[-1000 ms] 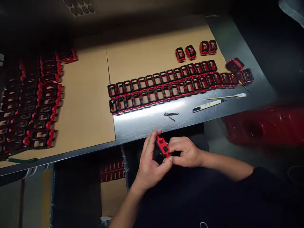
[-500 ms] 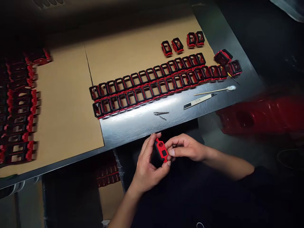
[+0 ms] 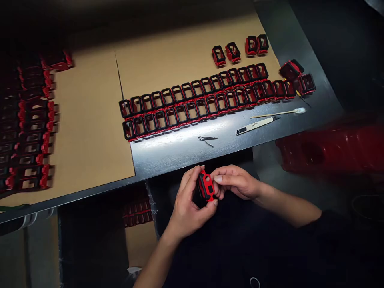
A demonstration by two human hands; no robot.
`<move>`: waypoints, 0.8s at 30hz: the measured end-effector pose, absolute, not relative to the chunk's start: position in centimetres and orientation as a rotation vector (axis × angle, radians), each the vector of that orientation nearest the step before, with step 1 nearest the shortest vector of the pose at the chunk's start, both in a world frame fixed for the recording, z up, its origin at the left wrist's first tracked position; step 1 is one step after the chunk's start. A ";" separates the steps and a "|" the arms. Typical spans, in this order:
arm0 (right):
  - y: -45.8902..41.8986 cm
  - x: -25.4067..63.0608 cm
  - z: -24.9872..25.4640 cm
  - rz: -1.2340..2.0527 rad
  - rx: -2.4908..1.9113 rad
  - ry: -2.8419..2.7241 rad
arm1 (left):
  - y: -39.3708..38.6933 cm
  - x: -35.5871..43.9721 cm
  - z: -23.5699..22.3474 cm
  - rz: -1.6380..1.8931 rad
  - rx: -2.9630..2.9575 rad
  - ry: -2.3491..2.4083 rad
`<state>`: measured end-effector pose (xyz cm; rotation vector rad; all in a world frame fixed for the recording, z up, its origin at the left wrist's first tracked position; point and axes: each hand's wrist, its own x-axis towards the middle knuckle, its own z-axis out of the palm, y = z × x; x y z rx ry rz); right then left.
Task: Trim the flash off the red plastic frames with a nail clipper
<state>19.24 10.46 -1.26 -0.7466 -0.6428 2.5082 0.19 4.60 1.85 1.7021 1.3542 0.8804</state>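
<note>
Between the thumb and fingers of my left hand (image 3: 189,204) is a red and black plastic frame (image 3: 207,186), held just off the table's front edge. Its red side, with a round hole and a dark square opening, faces right. My right hand (image 3: 237,182) is closed in a pinch at the frame's right side. Whatever its fingertips pinch, beyond touching the frame's edge, is too small to make out. Two rows of similar black-rimmed frames (image 3: 181,115) stand on the table past my hands.
Cardboard (image 3: 93,120) covers much of the metal table (image 3: 168,154). Nail clippers (image 3: 207,139), white-handled tweezers (image 3: 255,126) and a cotton swab (image 3: 279,113) lie near the front edge. More frames (image 3: 33,148) line the left side. A red stool (image 3: 327,154) stands at right.
The frame has turned in my left hand, so more of its black rim shows. My right fingertips have moved up slightly along its side. The camera view has shifted a little.
</note>
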 end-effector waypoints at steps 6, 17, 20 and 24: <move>10.3 18.9 -0.9 2.479 -0.791 -0.628 | 4.3 -0.1 1.4 0.879 1.650 1.301; 10.3 18.3 -1.0 2.404 -0.871 -0.876 | 3.4 -0.7 0.5 0.866 1.596 1.297; 10.3 18.3 -0.9 2.330 -0.843 -0.987 | 3.1 -0.8 0.5 0.868 1.465 1.295; 10.2 18.5 -0.9 2.045 -0.828 -1.253 | 3.2 -1.1 1.0 0.804 1.221 1.371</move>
